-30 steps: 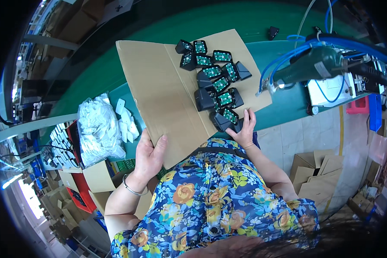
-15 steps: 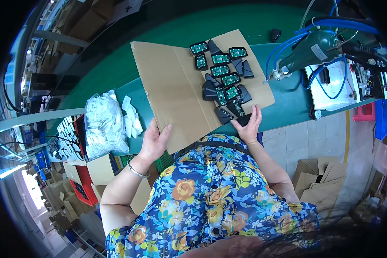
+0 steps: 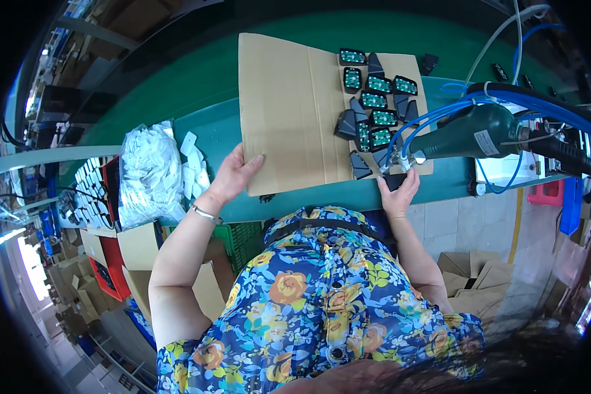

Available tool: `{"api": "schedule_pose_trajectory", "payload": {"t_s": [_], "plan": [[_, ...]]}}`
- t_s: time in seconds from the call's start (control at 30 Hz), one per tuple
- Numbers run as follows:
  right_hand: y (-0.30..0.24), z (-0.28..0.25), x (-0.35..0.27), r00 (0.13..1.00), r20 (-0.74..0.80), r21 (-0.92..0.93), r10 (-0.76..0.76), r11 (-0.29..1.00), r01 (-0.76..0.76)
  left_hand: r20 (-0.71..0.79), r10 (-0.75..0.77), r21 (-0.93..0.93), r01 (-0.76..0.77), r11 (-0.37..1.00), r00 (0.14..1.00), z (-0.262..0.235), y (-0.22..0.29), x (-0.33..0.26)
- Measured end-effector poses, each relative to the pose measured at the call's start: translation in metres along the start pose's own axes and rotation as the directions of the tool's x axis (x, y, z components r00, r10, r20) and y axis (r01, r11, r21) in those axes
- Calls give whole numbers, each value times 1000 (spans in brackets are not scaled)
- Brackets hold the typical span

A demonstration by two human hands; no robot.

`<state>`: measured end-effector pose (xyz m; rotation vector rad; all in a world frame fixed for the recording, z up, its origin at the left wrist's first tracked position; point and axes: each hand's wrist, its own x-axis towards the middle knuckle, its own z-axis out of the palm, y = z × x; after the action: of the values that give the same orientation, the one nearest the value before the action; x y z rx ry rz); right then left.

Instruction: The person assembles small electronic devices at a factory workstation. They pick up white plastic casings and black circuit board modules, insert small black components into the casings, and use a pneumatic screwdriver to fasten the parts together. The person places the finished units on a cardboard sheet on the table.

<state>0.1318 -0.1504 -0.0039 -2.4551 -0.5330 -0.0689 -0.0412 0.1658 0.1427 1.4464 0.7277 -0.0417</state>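
Observation:
My left hand [image 3: 235,176] is closed on the near left edge of a folded brown cardboard sheet [image 3: 285,118], thumb on top. At its near right edge, my right hand [image 3: 400,195] has thumb and fingers on either side of a black plastic part [image 3: 394,181], gripping the sheet's edge there; the contact underneath is hidden. On the sheet's right half lie several black housings with green circuit boards [image 3: 378,84], among dark wedge-shaped covers [image 3: 346,123]. A hanging dark green power tool [image 3: 473,134] with blue hoses covers some of the parts near my right hand.
A clear bag of white plastic pieces [image 3: 150,174] stands on the green table [image 3: 210,125] at left, loose white pieces [image 3: 194,172] beside it. A green crate [image 3: 238,243] and open cartons are below. A white-based device [image 3: 499,172] sits at right. Cardboard boxes [image 3: 476,276] lie on the floor.
The cardboard sheet with its parts has shifted right and turned straighter to the table, both hands moving with it. The hanging tool now overlaps its right edge.

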Motion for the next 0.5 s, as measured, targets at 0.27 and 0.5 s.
{"api": "schedule_pose_trajectory", "payload": {"t_s": [0.27,0.5], "plan": [[4,-14,14,998,24,47,-62,997,61,19,-46,-98,48,994,999,2,-10,-6],[26,-29,18,992,62,114,-111,988,103,17,-152,-200,153,968,988,5,-38,-2]]}}
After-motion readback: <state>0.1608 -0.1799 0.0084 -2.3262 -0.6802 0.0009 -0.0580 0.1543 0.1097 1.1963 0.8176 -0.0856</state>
